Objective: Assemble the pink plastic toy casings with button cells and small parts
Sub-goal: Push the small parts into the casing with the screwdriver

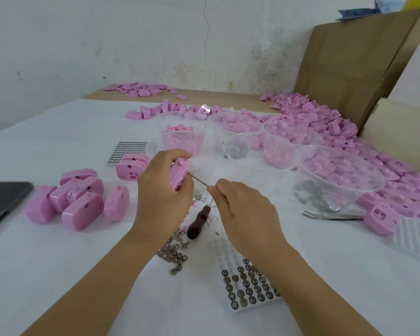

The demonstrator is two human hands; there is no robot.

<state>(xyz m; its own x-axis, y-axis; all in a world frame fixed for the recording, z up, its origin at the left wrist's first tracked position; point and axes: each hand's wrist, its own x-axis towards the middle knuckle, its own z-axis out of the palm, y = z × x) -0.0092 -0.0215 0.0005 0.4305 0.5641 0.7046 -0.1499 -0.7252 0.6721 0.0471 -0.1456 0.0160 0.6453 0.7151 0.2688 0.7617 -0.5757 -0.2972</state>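
White-covered worktop (83, 263); the left grip (163, 190) curls round a pink casing (180, 175) held above it; the right grip (243, 209) pinches a thin metal pin (199, 181) touching that casing; button cells (247, 284) lie nearby.

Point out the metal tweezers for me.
Head view, right side: the tweezers lie on the white table just in front of the large clear bowl, their right end beside a lone pink casing.

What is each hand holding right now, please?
Left hand: gripping a pink casing.
Right hand: pinching a thin metal rod that points into the casing.
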